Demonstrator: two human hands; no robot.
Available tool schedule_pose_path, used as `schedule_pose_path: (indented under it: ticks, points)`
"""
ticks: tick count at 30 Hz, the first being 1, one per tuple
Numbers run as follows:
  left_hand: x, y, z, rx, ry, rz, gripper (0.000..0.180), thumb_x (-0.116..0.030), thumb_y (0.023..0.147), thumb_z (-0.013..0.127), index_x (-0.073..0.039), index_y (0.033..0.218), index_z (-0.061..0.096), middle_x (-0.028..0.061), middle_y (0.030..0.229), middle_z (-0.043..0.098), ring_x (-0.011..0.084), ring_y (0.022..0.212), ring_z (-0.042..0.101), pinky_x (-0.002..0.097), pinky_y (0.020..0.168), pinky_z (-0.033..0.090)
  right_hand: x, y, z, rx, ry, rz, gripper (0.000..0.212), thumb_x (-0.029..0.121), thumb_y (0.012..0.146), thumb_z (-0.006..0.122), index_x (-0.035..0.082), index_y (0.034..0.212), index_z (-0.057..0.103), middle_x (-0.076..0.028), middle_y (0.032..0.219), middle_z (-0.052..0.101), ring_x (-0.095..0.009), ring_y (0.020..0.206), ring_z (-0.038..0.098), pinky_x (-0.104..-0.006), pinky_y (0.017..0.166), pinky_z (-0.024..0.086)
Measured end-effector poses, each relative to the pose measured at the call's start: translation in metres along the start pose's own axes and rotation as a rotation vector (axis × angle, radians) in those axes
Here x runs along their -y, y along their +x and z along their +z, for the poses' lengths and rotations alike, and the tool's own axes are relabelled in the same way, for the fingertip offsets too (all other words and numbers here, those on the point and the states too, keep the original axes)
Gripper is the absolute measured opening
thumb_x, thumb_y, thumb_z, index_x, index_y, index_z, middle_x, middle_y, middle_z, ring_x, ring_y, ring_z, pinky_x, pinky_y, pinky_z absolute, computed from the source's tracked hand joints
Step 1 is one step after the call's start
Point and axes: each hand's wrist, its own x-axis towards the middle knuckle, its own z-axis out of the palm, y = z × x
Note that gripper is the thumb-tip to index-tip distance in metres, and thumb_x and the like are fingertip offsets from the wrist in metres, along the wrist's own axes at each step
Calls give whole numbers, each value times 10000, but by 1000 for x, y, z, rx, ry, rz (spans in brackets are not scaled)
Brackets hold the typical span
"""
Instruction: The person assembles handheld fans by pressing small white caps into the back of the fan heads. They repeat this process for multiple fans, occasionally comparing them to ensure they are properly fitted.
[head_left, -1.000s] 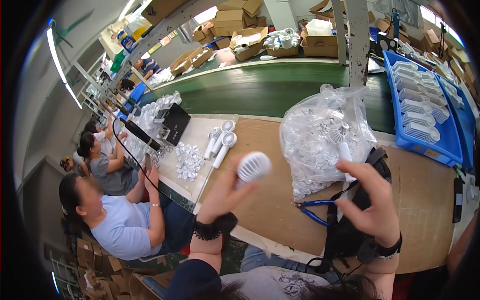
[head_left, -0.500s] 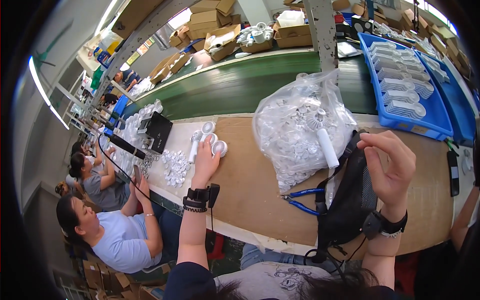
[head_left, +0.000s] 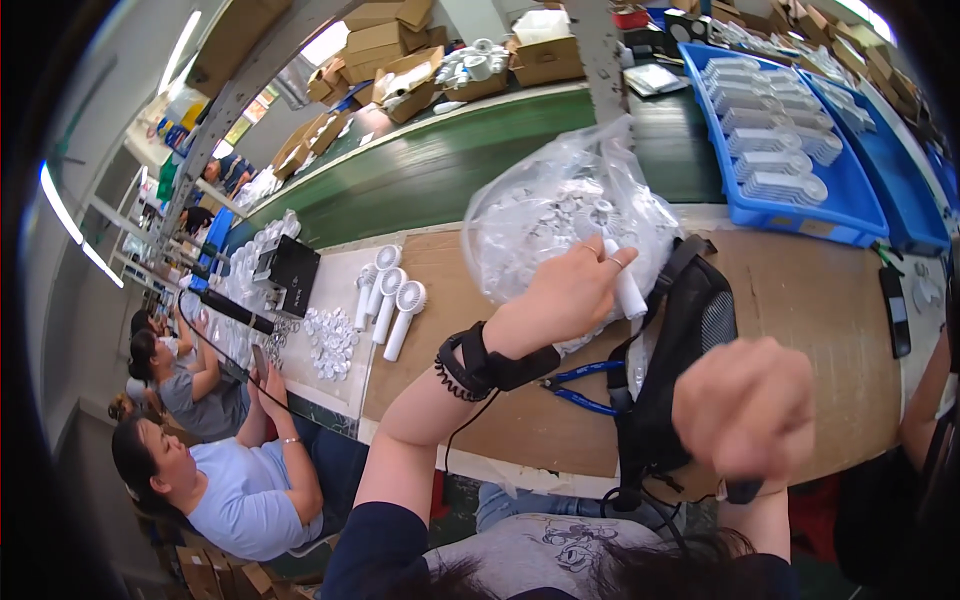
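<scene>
My left hand [head_left: 568,298] reaches over the clear plastic bag [head_left: 495,225] of small white parts. Its curled fingers are at the neck of a white handheld fan [head_left: 629,290] that lies on the bag; the hand hides part of both. My right hand [head_left: 745,410], blurred by motion, is raised in front of the black mesh-sided bag [head_left: 690,345], and its fingers do not show clearly. Blue-handled pliers [head_left: 585,386] lie on the cardboard below my left hand. To the left, several white handheld fans [head_left: 400,325] rest side by side.
Loose white pieces [head_left: 332,342] lie near a black box [head_left: 290,275]. Blue trays [head_left: 735,205] of white fan-shaped parts stand at the right, near a black elongated object [head_left: 894,312]. Behind runs a green conveyor [head_left: 400,185]. A co-worker [head_left: 245,480] sits at the left.
My left hand has moved right, from the row of fans to the fan on the plastic bag. My right hand has dropped lower and blurred. The whole view has shifted somewhat.
</scene>
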Motion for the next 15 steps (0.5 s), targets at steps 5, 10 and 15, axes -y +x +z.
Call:
schedule_pose_path:
  ticks: [5, 10, 15]
  points:
    - [7, 12, 10, 16, 93, -9, 438, -123, 765, 494, -81, 1200, 471, 173, 865, 580, 330, 775, 577, 409, 665, 460, 11, 11, 11, 314, 269, -107, 115, 149, 759, 620, 59, 830, 613, -103, 673, 580, -196, 466, 522, -293, 411, 395]
    - [4, 13, 13, 104, 102, -101, 461, -229, 755, 492, -88, 1193, 476, 157, 665, 589, 339, 645, 583, 428, 601, 452, 18, 13, 12, 511, 451, -104, 242, 210, 870, 520, 8, 972, 606, -85, 724, 538, -160, 545, 527, -231, 433, 332]
    - [3, 13, 7, 93, 10, -152, 462, -291, 753, 477, -79, 1163, 482, 169, 643, 592, 357, 637, 581, 437, 588, 448, 17, 7, 17, 721, 266, -65, 257, 246, 844, 550, 14, 943, 603, -62, 634, 492, -172, 495, 502, -260, 406, 326]
